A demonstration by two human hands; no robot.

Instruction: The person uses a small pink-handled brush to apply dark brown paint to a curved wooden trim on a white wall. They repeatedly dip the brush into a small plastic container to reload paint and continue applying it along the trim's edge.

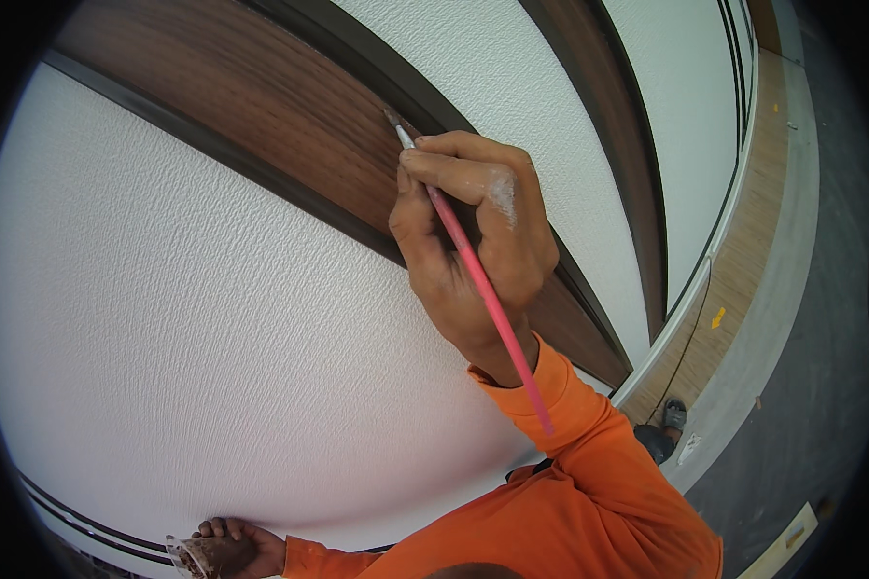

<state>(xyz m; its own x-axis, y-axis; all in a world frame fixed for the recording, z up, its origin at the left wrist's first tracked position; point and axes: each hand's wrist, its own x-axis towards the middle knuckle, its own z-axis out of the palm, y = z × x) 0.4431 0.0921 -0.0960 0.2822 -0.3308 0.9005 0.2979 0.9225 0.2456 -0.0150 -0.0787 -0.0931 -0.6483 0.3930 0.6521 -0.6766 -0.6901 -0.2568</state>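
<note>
My right hand [473, 241] holds a thin pink-handled paintbrush [483, 289] like a pen. Its metal ferrule and tip [396, 124] touch the brown wood-grain strip [261, 116] set into the white textured wall [193, 318]. White smears mark the back of this hand. My left hand [237, 546] sits low at the bottom edge, against the wall, holding a small clear cup smeared with brown paint [191, 557]. Both arms wear orange sleeves [589, 482].
Dark trim borders the wood strip on both sides. A second dark strip [628, 145] runs further right. Below lie a wooden floor band [743, 251], a grey concrete floor [821, 338] and my shoe [674, 415].
</note>
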